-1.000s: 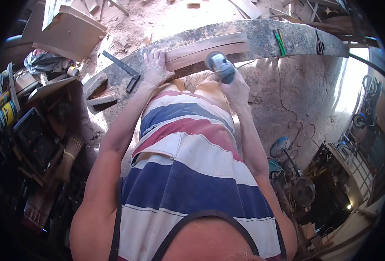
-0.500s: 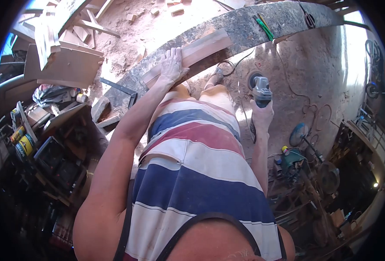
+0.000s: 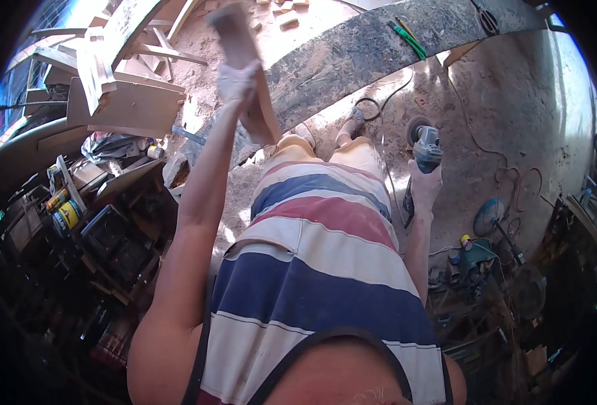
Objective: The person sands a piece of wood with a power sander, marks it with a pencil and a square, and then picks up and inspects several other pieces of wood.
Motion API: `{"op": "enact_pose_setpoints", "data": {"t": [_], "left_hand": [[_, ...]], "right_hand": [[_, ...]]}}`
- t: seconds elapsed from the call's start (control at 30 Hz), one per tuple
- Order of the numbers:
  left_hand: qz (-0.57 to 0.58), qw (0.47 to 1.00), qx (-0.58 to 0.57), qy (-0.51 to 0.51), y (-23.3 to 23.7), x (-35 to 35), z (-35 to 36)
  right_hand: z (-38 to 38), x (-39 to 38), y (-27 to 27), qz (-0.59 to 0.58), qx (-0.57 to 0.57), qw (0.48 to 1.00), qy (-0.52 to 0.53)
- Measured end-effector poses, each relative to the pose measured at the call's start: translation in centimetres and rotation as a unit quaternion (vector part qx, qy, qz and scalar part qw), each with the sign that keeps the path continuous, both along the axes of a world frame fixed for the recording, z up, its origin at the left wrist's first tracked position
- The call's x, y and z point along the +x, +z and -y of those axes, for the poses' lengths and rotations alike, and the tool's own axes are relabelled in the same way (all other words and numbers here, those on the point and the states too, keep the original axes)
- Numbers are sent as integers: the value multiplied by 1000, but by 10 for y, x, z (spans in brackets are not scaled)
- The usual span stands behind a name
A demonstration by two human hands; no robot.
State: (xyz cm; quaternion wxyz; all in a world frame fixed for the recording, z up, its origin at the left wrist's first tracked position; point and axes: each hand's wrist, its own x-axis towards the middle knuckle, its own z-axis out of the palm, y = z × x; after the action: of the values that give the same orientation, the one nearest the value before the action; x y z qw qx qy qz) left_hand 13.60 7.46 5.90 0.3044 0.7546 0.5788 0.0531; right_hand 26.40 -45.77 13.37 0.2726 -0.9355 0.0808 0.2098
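Note:
My left hand (image 3: 236, 81) is wrapped round a wooden board (image 3: 261, 120), lifted and turned across the near side of the long dark workbench (image 3: 332, 64). The board's far end is smeared by motion. Down at my right side, my right hand (image 3: 425, 181) grips the body of an angle grinder (image 3: 428, 147). Its round disc points away from me, over the dusty floor. Nearest to the grinder, a dark cord runs down past my leg.
Green-handled tools (image 3: 410, 40) and dark scissors (image 3: 486, 19) lie on the bench. Cut timber and a brown panel (image 3: 126, 108) are piled at left. A cord loop (image 3: 367, 108) lies by my foot. A fan (image 3: 491, 216) stands at right.
The board has come up off the bench in my left hand and swung from lying along the bench to pointing away from me. The grinder stays in my right hand.

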Motion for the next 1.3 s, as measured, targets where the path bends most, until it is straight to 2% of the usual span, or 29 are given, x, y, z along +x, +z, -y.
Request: {"op": "enact_pose_setpoints", "data": {"t": [0.03,0.07,0.1,0.17,0.2,0.27,0.33,0.47,0.57,0.8,0.87,1.0,1.07,1.1,1.13,1.17,1.2,1.23,1.3], "left_hand": [[38,996,-13,79,-24,-15,-23],[121,975,-95,159,-33,-33,-32],[204,934,-174,234,-36,-40,-38],[331,815,-238,412,-8,-41,-1],[319,774,-296,459,-13,-45,10],[333,723,-403,452,-44,-64,35],[320,692,-441,474,-49,-58,60],[298,684,-429,510,-57,-44,85],[289,684,-412,528,-64,-34,87],[280,671,-405,554,-71,-33,85],[284,663,-416,554,-67,-32,85],[272,653,-440,553,-34,-49,106],[234,650,-467,552,-10,-72,131],[214,631,-508,545,-4,-85,141],[238,750,-395,474,-36,-126,148],[251,844,-271,388,-67,-171,157],[180,898,-130,379,-51,-187,152],[104,927,13,360,-35,-200,149],[116,934,-36,337,-49,-237,123]], "right_hand": [[1,7,-2,-3,4,1000,3],[1,16,-5,-5,9,1000,7],[2,25,-10,-3,5,1000,17],[6,38,-19,-4,-6,999,36],[3,45,-18,-12,-7,999,41],[-4,59,-8,-28,-14,998,54],[-3,69,-12,-16,31,997,61],[-8,89,-7,-15,53,994,96],[-12,98,-5,2,21,991,130],[-14,87,-5,5,74,987,144],[-12,83,-13,11,89,984,152],[-23,73,-9,30,18,981,189],[-30,67,-9,25,56,980,189],[-35,64,-8,25,62,981,183],[-42,61,-5,23,67,980,185],[-47,59,0,22,69,980,186],[-50,55,4,21,69,980,187],[-54,53,4,30,67,977,199],[-60,51,0,51,60,973,219]]}}
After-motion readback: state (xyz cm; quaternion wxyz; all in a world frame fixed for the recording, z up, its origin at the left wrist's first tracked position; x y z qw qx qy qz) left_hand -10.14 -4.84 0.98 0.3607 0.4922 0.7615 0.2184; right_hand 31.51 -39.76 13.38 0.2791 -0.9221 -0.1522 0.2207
